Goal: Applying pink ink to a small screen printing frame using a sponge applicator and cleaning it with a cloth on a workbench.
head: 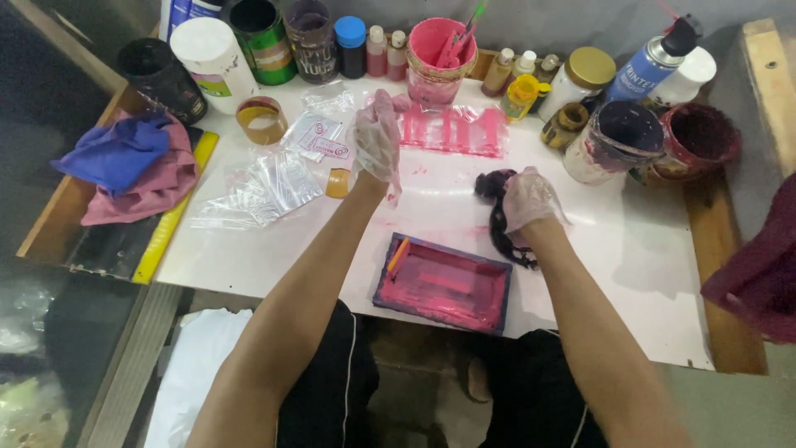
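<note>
My right hand (526, 199), in a thin clear glove, is clenched around a dark ink-stained rag (497, 217) that trails below the fist. My gloved left hand (377, 137) hangs loosely open, holding nothing. The pink-inked screen frame (442, 284) lies just below, between both hands.

Blue cloth (116, 151) on pink cloth (149, 192); tape roll (261, 119); spray can (655, 60).

A white table (630, 249) stands paint-smeared. On it lie a pink-inked screen frame (444, 284), clear plastic bags (265, 187) and tape rolls (261, 119). Paint pots (613, 141) line its far edge.
</note>
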